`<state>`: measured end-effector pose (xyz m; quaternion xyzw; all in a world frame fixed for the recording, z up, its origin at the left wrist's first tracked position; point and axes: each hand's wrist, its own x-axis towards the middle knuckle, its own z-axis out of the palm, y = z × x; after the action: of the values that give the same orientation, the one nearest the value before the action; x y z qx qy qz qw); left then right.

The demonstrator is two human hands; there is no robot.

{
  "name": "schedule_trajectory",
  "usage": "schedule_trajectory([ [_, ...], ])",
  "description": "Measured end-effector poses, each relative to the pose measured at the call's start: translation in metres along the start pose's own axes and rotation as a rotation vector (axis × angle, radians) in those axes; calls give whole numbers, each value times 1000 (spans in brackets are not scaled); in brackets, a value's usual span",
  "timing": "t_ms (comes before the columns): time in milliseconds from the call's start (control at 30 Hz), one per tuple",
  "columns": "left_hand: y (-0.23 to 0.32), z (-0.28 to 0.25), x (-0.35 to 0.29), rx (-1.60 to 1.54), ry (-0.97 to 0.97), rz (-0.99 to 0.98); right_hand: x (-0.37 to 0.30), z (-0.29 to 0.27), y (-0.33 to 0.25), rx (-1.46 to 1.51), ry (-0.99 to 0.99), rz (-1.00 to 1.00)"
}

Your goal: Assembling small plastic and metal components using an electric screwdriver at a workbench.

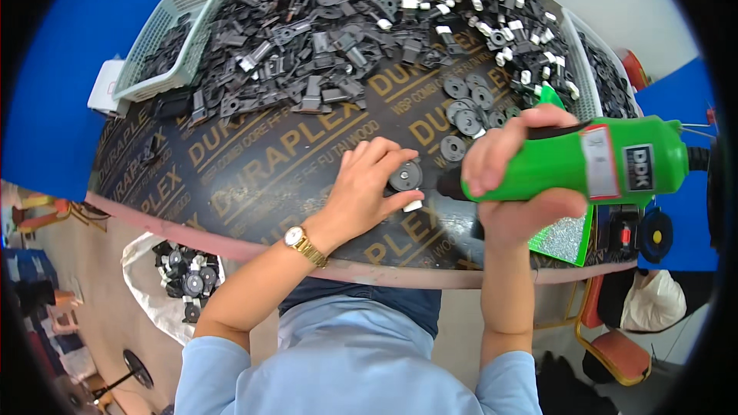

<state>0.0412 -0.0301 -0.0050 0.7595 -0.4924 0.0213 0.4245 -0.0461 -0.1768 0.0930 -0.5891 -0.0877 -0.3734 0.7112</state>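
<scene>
My left hand [360,190], with a gold watch [295,238] at its wrist, pinches a small black part [406,176] against the dark table [284,204]. The part has a round grey disc on top, and a white piece [413,205] shows at its near side by the thumb. In my right hand [511,223] is a green electric screwdriver [553,165], held sideways with the fingers wrapped round its body. Its black nose [450,184] points left toward the part, a short way off. Whether a bit sticks out cannot be made out.
A large heap of black parts [300,42] covers the far table. Loose grey discs [467,121] lie beyond the screwdriver. Baskets stand at left [196,38] and right [582,69]. A green tray of small silver pieces [565,240] sits near the right edge; a white sack [142,273] is below left.
</scene>
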Motion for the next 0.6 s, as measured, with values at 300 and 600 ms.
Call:
schedule_trajectory([
  [300, -1, -6, 0, -55, -78, -24, -7, 18, 16, -195, -44, 3],
  [600, -2, -1, -3, -36, -16, -15, -9, 38, 30, -282, 94, 24],
])
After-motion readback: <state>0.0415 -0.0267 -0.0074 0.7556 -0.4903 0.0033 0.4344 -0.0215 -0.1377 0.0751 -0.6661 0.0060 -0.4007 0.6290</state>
